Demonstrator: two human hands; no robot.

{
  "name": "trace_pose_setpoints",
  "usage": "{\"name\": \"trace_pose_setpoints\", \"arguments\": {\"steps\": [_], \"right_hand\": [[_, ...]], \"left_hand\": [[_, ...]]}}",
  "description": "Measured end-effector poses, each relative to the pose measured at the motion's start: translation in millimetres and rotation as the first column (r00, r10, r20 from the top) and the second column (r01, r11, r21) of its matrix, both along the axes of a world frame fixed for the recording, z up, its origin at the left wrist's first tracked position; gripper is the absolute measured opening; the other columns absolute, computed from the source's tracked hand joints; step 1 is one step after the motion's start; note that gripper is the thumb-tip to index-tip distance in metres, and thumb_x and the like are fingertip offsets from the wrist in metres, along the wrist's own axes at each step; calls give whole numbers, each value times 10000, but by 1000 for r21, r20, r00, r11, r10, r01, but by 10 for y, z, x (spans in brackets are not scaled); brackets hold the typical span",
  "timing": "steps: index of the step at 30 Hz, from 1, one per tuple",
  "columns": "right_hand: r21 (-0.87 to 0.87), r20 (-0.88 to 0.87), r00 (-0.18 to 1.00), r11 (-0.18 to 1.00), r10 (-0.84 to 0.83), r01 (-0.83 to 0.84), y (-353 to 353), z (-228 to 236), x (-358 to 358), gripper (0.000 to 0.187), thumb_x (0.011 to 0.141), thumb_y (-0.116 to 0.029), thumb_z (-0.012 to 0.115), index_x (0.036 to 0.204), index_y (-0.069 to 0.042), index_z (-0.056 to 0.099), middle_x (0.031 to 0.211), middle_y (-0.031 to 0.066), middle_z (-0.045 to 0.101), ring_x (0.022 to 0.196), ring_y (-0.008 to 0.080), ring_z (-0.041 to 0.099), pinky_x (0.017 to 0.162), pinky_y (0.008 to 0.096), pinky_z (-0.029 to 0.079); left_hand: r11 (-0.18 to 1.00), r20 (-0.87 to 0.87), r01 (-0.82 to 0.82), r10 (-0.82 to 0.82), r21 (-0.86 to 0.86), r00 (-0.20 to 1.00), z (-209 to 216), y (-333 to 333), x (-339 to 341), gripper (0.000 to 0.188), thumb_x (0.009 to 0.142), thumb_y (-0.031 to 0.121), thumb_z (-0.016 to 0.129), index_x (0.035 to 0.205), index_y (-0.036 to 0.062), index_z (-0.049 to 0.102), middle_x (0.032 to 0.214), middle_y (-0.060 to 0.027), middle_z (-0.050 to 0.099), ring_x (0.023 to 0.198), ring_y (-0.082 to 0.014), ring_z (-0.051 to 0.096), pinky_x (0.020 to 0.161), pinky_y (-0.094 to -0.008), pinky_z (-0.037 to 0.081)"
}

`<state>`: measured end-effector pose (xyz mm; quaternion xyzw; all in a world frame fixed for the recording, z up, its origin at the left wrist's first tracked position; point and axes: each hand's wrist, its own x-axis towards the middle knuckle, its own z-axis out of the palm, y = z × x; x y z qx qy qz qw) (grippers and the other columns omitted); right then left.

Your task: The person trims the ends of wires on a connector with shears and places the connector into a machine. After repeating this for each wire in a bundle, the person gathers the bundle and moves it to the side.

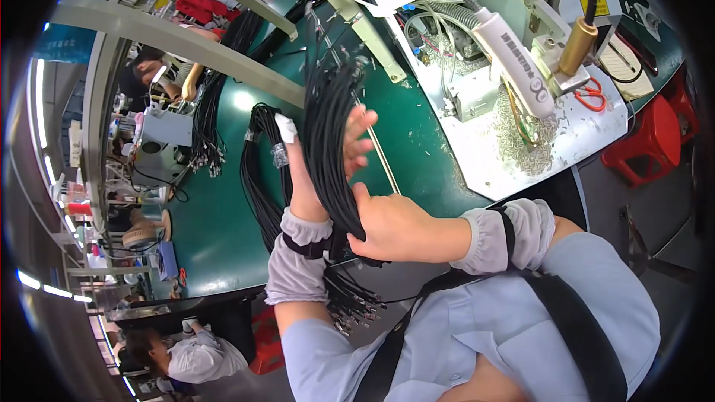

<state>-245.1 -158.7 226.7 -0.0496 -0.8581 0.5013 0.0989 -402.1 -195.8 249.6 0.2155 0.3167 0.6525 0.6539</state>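
A thick bundle of black cables [322, 126] with small metal ends runs in front of me over the green table. My right hand [391, 225] is closed around its lower part. Behind the bundle is my left hand [299, 182], with its thumb and fingers apart on either side. The cables lie against its palm, which they mostly hide. White wrapping [285, 128] covers one fingertip of that hand. Loose cable ends [351, 301] hang below, past the table edge.
Another tied black cable bundle [261, 186] lies left of my hands. On the right stands a machine with a white handheld nozzle [514, 63], red scissors [590, 94] and metal scraps [521, 130] on its plate. A red stool [646, 141] is beyond. Other people sit at left.
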Motion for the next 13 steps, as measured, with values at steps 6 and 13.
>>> {"name": "trace_pose_setpoints", "arguments": {"steps": [6,13], "right_hand": [[-14,-61,997,999,-41,40,-6,-23,298,530,693,-253,597,1010,96,357,595,223,526,568,335,568,549,378,470],[-846,153,954,464,-259,262,390,-737,62,598,745,-322,607,1172,-21,317,1128,211,492,962,341,534,793,360,436]], "left_hand": [[951,419,-156,31,268,908,412,453,-372,496,841,371,462,1190,24,394,1124,-141,492,834,-220,573,623,-301,476],[773,-946,-553,-197,-311,257,18,1088,-852,548,786,400,524,1164,19,415,1103,-68,533,850,-198,587,672,-293,491]]}}
